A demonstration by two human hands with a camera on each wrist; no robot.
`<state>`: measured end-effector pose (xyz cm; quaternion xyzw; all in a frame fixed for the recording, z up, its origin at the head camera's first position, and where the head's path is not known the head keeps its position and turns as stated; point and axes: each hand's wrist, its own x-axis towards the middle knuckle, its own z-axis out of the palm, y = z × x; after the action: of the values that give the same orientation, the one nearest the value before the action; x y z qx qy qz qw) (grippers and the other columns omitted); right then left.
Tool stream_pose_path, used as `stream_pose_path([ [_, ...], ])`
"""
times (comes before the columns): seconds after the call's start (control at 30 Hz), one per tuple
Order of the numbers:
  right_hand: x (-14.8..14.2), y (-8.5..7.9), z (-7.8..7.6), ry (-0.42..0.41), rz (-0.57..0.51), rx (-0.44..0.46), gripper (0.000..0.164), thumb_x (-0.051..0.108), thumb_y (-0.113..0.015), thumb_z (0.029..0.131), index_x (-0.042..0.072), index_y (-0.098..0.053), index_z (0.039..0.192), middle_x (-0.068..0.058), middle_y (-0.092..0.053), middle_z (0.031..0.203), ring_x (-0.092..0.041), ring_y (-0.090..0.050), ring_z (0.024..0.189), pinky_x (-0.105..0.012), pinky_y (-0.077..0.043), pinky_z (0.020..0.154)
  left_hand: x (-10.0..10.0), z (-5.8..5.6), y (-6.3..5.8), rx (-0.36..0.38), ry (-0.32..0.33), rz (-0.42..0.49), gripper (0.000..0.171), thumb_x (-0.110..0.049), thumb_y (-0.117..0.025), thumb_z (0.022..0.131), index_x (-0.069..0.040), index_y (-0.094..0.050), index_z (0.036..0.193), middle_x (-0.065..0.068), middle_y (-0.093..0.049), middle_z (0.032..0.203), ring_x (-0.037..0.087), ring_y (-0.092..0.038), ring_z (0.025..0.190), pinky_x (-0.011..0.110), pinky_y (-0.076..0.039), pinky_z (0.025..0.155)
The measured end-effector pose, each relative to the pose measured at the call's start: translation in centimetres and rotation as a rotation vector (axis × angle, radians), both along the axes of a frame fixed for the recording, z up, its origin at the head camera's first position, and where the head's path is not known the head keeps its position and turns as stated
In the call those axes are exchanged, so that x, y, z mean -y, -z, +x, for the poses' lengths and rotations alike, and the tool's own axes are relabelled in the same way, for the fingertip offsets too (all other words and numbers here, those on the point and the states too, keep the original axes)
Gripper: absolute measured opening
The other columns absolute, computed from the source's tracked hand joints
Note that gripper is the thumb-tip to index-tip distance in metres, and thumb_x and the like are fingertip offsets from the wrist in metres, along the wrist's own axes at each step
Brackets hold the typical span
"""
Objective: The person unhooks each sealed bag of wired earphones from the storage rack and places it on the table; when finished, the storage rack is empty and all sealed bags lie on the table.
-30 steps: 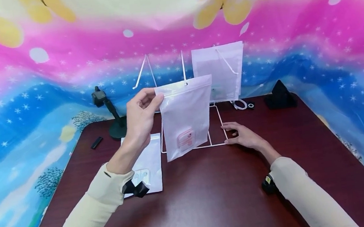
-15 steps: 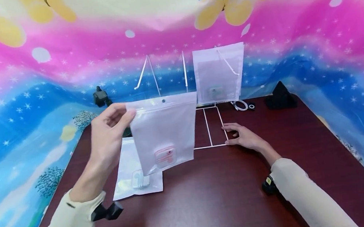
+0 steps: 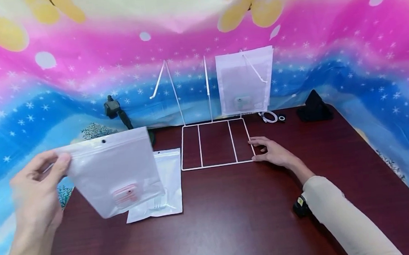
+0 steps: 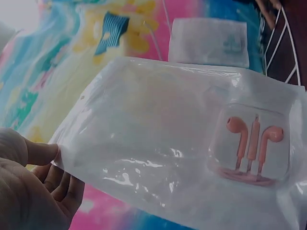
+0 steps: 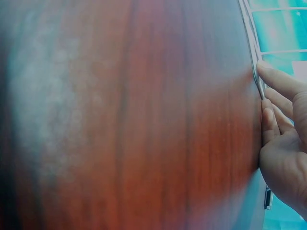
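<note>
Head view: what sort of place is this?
Perhaps a makeshift indoor filming corner: printed cloth hangs behind and beside a dark table, a wire rack stands on that table, and a black device sits at each wrist.

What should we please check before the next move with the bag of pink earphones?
1. Left grip pinching the held bag by a top corner: ok.
2. Pink earphones inside it: ok.
3. Held bag hanging straight: not ok, it is tilted.
4. Zip seal closed throughout: cannot tell.
5. Right grip touching the rack: ok.
6. Left hook and middle hook without bags: ok.
</note>
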<state>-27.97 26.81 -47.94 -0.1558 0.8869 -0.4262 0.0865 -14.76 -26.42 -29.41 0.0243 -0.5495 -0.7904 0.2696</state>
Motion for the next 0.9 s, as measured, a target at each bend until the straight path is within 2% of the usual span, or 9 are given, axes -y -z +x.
stream_pose_path([
  [0.2, 0.2, 0.1, 0.1, -0.009, 0.008, 0.007, 0.065, 0.018, -0.076, 0.096, 0.007, -0.049, 0.155, -0.014, -0.033, 0.165, -0.040, -0.044, 0.140, -0.058, -0.037, 0.114, 3.5, 1.3, 1.2, 0.148, -0.216, 0.000, 0.015, 0.000, -0.077, 0.089, 0.006, -0.075, 0.103, 0.007, -0.072, 0.099, 0.013, -0.073, 0.080, 0.016, -0.056, 0.067],
  [0.33, 0.3, 0.1, 0.0, -0.017, 0.009, -0.002, 0.065, 0.018, -0.075, 0.097, 0.007, -0.048, 0.155, -0.014, -0.032, 0.166, -0.040, -0.043, 0.141, -0.058, -0.037, 0.114, 5.7, 1.7, 1.3, 0.195, -0.297, -0.014, 0.016, -0.006, -0.075, 0.091, 0.003, -0.075, 0.104, 0.005, -0.069, 0.106, 0.011, -0.071, 0.085, 0.013, -0.055, 0.071],
  [0.5, 0.4, 0.1, 0.0, -0.024, 0.018, -0.001, 0.065, 0.018, -0.074, 0.098, 0.005, -0.047, 0.155, -0.015, -0.031, 0.166, -0.040, -0.042, 0.142, -0.058, -0.037, 0.115, 8.1, 1.6, 1.5, 0.276, -0.345, -0.047, 0.015, -0.011, -0.072, 0.094, -0.003, -0.075, 0.106, 0.000, -0.065, 0.108, 0.010, -0.062, 0.087, 0.007, -0.047, 0.068],
  [0.63, 0.3, -0.1, 0.0, -0.017, 0.021, -0.005, 0.065, 0.018, -0.074, 0.098, 0.005, -0.047, 0.155, -0.015, -0.031, 0.166, -0.040, -0.042, 0.142, -0.058, -0.036, 0.115, 9.5, 1.1, 1.9, 0.372, -0.348, -0.119, 0.018, -0.018, -0.070, 0.096, -0.011, -0.075, 0.112, -0.006, -0.063, 0.110, 0.009, -0.054, 0.091, 0.009, -0.043, 0.064],
  [0.73, 0.2, -0.3, 0.0, -0.013, 0.019, 0.003, 0.065, 0.017, -0.074, 0.098, 0.005, -0.047, 0.155, -0.015, -0.030, 0.166, -0.041, -0.042, 0.142, -0.058, -0.036, 0.115, 10.3, 0.5, 2.1, 0.451, -0.339, -0.189, 0.027, -0.025, -0.069, 0.095, -0.016, -0.074, 0.119, -0.011, -0.063, 0.113, 0.007, -0.053, 0.097, 0.007, -0.044, 0.067],
  [0.9, 0.4, -0.3, 0.1, -0.020, 0.031, 0.018, 0.065, 0.017, -0.074, 0.098, 0.004, -0.047, 0.155, -0.015, -0.030, 0.166, -0.040, -0.041, 0.142, -0.057, -0.036, 0.115, 11.8, -0.8, 2.6, 0.577, -0.345, -0.383, 0.038, -0.032, -0.066, 0.096, -0.023, -0.070, 0.133, -0.019, -0.060, 0.109, 0.001, -0.052, 0.096, 0.005, -0.043, 0.068],
])
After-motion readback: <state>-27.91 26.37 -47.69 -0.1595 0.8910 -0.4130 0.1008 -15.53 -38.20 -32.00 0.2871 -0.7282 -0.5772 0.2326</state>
